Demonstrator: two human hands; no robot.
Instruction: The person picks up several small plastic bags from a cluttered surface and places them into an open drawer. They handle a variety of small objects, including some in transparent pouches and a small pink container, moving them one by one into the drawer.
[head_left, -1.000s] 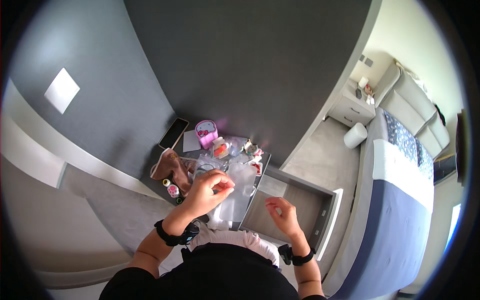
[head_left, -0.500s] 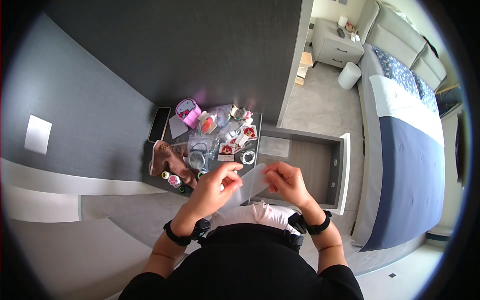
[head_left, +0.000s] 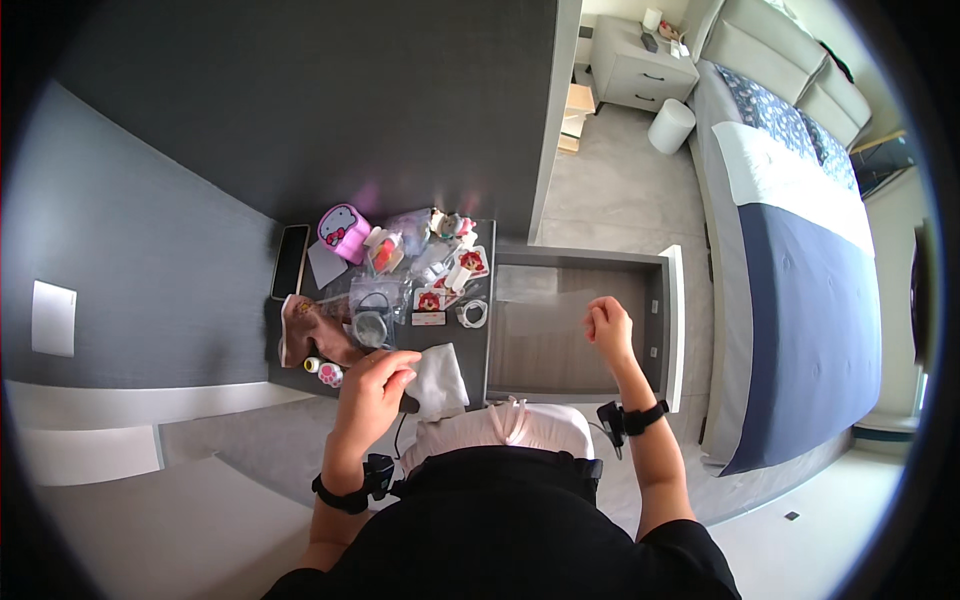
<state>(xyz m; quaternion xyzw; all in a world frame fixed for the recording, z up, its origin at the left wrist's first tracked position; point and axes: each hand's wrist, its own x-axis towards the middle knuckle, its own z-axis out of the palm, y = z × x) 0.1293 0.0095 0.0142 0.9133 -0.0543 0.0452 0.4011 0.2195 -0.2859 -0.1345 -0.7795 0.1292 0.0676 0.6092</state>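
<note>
Left hand (head_left: 372, 390) released, fingers loosely bent and thumb apart, above near edge of dark bench (head_left: 458, 345); white cloth (head_left: 440, 385) lies just beside its fingertips, at that same edge. Right hand (head_left: 610, 328) curled in a fist above open drawer (head_left: 570, 372), well apart from left; can't tell if it grips anything. Pale flat sheet (head_left: 528, 284) in far left part of drawer. Farther back on bench: brown fabric (head_left: 330, 342), white coiled cable (head_left: 484, 315), pink box (head_left: 347, 240), clear bags; phone (head_left: 291, 262) at far left, beside wall
</note>
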